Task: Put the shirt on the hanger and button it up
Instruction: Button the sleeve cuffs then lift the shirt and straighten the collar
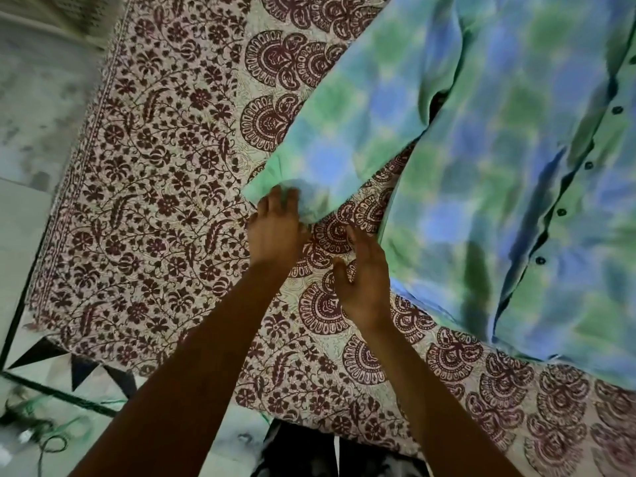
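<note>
Both forearms reach out over the patterned bedspread. Left hand touches the sleeve cuff with relaxed fingers; right hand hovers open, holding nothing. Shirt lies flat, soft and limp; best lifted at collar or shoulders.

No words, labels, brands or numbers can be read anywhere; the cloth patterns carry no lettering.

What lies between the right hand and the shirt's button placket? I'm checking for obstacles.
Only shirt fabric, seen from the head view; the right hand lies beside its edge.
</note>
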